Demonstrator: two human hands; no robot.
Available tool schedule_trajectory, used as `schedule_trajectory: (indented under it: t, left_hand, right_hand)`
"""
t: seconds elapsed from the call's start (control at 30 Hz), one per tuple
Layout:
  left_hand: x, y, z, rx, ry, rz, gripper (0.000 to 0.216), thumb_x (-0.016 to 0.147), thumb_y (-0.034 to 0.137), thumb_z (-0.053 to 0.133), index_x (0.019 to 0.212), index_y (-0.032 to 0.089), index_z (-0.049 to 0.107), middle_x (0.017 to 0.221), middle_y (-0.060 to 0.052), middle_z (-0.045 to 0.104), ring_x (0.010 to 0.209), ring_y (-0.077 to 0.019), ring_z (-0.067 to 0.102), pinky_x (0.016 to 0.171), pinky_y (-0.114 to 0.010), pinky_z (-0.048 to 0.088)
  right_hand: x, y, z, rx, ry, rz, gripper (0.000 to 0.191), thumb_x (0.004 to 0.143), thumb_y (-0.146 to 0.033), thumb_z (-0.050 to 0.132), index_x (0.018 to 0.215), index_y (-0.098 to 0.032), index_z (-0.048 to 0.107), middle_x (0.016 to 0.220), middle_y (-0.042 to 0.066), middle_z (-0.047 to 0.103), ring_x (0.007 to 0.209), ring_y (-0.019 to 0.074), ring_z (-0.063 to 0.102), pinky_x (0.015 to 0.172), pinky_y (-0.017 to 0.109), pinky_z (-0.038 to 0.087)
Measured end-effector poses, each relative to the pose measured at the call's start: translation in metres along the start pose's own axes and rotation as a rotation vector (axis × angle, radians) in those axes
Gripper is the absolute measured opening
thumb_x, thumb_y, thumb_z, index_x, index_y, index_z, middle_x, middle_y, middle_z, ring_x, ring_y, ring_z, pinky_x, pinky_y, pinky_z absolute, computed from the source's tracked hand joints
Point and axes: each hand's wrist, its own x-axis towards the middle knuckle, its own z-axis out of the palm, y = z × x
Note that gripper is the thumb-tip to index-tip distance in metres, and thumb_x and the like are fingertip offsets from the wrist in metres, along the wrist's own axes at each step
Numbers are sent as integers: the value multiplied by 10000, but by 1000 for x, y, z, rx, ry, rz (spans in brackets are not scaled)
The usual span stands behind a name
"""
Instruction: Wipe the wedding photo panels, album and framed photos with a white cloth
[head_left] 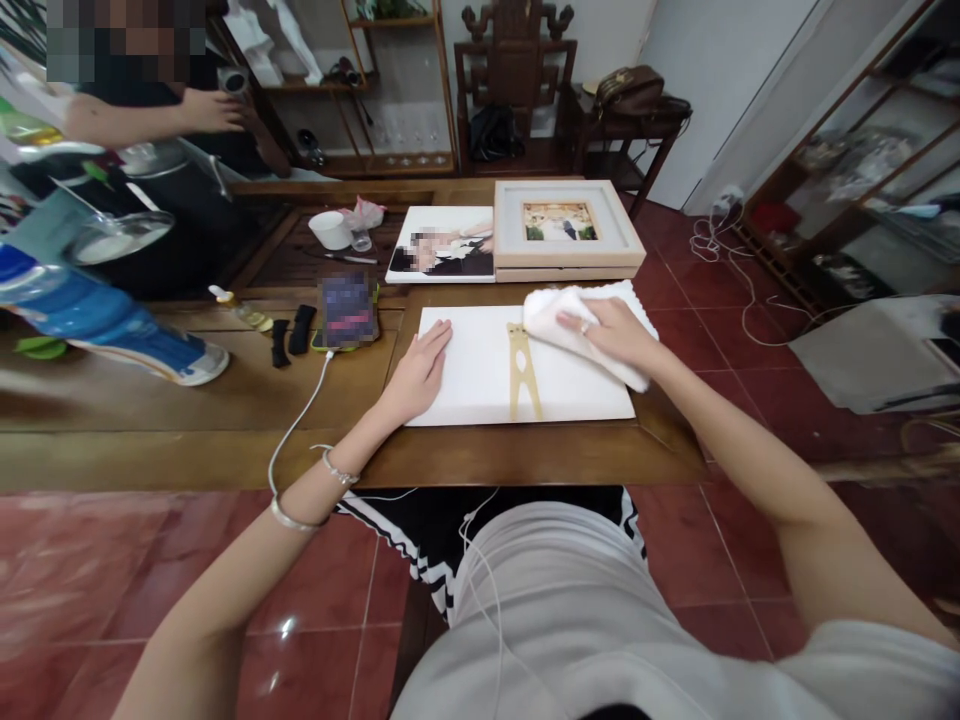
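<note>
A white rectangular panel (472, 375) lies flat on the wooden table in front of me. On its face is a tan, two-legged A-shaped piece (517, 375) with a hole in the middle. My left hand (420, 372) rests on the panel's left end, fingers stretched out and holding nothing. Over the panel's upper right part, my right hand (611, 325) grips a folded white towel (559, 305) and presses it down. The towel reaches past the panel's right edge and touches the top of the tan piece.
Behind the panel lie a photo print (442, 245) and a pale wooden picture frame (630, 240). A phone (349, 312) with a white cable (304, 405), a small bottle (247, 310) and a large blue bottle (112, 320) are to the left. Another person (172, 120) is at the far left.
</note>
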Motion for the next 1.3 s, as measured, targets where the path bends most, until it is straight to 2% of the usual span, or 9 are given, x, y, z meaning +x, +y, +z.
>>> schedule_trajectory:
  t: [0.1,0.2,0.53,0.63,0.73,0.87,1.03,1.13,1.3]
  left_hand:
    - [0,-1,1,-23,12,-4,500,1000,283,317,1437,121,497,1550,-169,438,1487,-283,329,1236,-540,199]
    - [0,-1,2,-41,26,-11,489,1000,282,331,1431,130,506,1545,-167,445,1485,-287,333,1233,-555,195]
    - [0,-1,3,-27,40,8,491,979,219,329,1418,119,525,1528,-163,469,1475,-285,354,1221,-550,240]
    - [0,-1,3,-34,35,8,488,976,221,340,1421,145,524,1534,-148,466,1477,-282,350,1221,-555,238]
    - [0,-1,2,-26,26,18,492,976,220,336,1422,130,523,1538,-157,458,1478,-287,347,1223,-553,235]
    - [0,-1,0,-15,19,24,489,981,226,333,1420,133,529,1536,-154,462,1475,-289,352,1221,-551,243]
    - [0,0,0,-12,27,12,483,987,237,335,1407,121,544,1519,-162,482,1468,-289,366,1222,-538,251]
    - [0,0,0,-14,28,7,484,983,247,346,1409,128,544,1519,-155,485,1468,-290,367,1221,-537,257]
    - [0,3,0,-26,30,-8,490,980,248,342,1420,149,534,1529,-135,477,1473,-286,358,1224,-543,246]
  right_hand:
    - [34,12,4,3,73,31,394,905,-528,463,742,-190,584,879,101,696,843,271,592,778,355,399]
    - [36,13,6,33,103,78,380,897,-523,479,773,-187,606,916,106,704,861,276,588,785,354,398]
    - [-96,-44,-4,-90,-137,-36,449,952,-530,434,621,-225,448,637,25,522,649,197,497,671,319,324]
    - [-113,-46,-8,-65,-183,-72,481,962,-535,441,593,-228,402,609,9,491,632,187,484,660,313,324]
    - [-98,-37,-7,55,-146,-20,479,949,-561,472,613,-220,455,621,7,541,644,188,525,680,313,352]
    - [-42,-16,3,182,12,67,429,915,-572,517,727,-193,585,767,40,671,735,224,593,698,320,381]
    - [16,-19,24,78,163,76,388,952,-493,469,782,-182,629,804,73,685,771,242,596,698,330,377]
    - [10,-41,38,-139,85,-21,401,974,-451,422,841,-159,663,764,97,665,712,245,575,694,345,368]
    - [-53,-76,49,-260,-108,-309,233,874,-253,503,946,-153,701,881,144,688,887,299,611,813,378,422]
